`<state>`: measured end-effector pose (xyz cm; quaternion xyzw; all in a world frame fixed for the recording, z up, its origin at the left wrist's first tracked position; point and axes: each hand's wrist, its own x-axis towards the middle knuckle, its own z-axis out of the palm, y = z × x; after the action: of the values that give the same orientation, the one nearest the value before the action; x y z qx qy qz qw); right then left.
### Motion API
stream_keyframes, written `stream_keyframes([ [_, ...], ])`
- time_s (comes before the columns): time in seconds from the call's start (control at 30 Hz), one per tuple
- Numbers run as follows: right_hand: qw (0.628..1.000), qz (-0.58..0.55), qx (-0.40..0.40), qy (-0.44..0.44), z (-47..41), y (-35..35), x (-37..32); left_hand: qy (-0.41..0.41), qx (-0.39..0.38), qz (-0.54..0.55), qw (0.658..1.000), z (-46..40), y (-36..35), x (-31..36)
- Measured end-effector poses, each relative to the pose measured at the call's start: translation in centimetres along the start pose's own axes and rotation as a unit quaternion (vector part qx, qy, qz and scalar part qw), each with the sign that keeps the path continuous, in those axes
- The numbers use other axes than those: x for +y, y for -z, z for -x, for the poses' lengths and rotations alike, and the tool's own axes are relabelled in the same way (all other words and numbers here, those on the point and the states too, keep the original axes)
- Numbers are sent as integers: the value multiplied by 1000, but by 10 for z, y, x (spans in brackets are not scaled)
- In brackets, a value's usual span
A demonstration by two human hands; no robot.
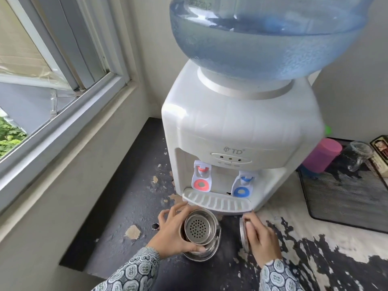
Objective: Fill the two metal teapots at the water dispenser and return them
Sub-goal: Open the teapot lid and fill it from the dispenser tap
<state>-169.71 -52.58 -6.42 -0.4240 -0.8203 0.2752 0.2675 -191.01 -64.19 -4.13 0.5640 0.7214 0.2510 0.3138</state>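
Steel teapot (201, 240) sits on the bench (130, 206), left hand (176, 232) curled around its strainer (196, 226); at 3 o'clock, right hand (261, 238) pinches the lid (243, 236) below the dispenser (235, 131).

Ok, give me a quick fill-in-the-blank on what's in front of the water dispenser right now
1. The left hand holds a perforated metal ____ over the teapot.
2. The right hand holds the teapot's ____ on edge.
3. The red tap is to the ____ of the blue tap.

Missing words: strainer; lid; left
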Motion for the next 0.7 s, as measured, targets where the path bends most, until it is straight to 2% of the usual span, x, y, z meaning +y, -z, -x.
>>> stream_keyframes([
  [0.07,998,42,-16,-53,12,-5,12,-5,-6,2,1000,0,0,-1],
  [0.2,972,206,-109,-38,19,-21,26,-9,-17,-2,1000,-2,-1,-7],
  [0.27,957,228,-170,-50,18,-28,31,-17,-16,-2,1000,-2,-2,-11],
  [0.4,952,231,-199,-30,12,-35,30,-19,-9,1,1000,-1,-4,-18],
  [0.47,974,164,-153,-17,6,-39,22,-19,-12,10,1000,0,-3,-20],
  [0.53,993,29,-112,-33,-1,-40,7,-20,-16,20,999,0,-2,-19],
  [0.63,974,-110,-182,-74,-9,-42,-16,-27,-18,2,999,0,-2,-16],
  [0.7,962,-160,-205,-81,-10,-44,-24,-32,4,-59,998,5,-3,-16],
])
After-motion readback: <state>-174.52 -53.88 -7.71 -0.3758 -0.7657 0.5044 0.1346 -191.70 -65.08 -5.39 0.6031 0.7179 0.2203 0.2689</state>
